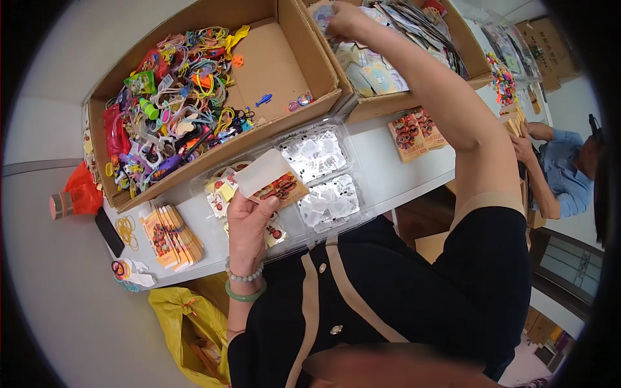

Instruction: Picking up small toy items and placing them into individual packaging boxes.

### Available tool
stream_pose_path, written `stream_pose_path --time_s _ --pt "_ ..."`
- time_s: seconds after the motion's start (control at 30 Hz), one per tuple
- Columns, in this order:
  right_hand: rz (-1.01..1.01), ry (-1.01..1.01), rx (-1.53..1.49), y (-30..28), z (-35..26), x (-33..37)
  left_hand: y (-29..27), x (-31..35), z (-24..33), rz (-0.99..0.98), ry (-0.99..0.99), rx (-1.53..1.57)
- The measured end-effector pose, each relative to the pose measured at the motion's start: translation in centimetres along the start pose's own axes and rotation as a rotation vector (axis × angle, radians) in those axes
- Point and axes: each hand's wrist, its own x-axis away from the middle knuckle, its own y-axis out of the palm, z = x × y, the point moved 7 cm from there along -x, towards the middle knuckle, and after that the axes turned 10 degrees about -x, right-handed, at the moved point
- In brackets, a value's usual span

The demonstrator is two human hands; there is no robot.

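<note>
My left hand [249, 223] pinches a printed paper packet [284, 189], orange with a food-like picture, its pale flap raised. Under it lies a clear plastic tray [352, 158] with compartments. Two of these hold small white printed sachets [315, 155]; small yellow-and-white pieces [221, 194] lie in the left ones. At the far side, my right hand [352, 22] reaches into a cardboard box [381, 103] of picture cards [378, 74]. Its fingers are bent together at a pale card near the box's left corner; what they grip, if anything, is hidden.
A larger cardboard box [272, 55] holds a heap of hair ties and small toys [174, 110]. Packet stacks stand at left [169, 236] and right [417, 134]. Beside them lie rubber bands [127, 231] and a dark phone [110, 234]. A yellow bag [184, 330] hangs below; a co-worker [563, 168] works at right.
</note>
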Motion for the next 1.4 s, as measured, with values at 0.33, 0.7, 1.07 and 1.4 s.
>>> stream_pose_path --time_s 0.33,0.7,1.07,1.4 --pt "0.112 -0.452 -1.065 -7.1 -4.9 17.5 0.7 0.4 0.8 -0.024 0.040 -0.181" --pt "0.447 -0.395 0.083 -7.6 0.5 15.0 0.5 2.2 1.5 0.033 0.084 -0.134" --pt "0.038 -0.203 0.307 -3.5 -1.2 11.8 -0.8 2.0 1.1 0.059 0.092 -0.174" --pt "-0.386 -0.415 0.963 5.2 1.7 6.7 -0.3 1.0 0.1 -0.017 0.103 -0.092"
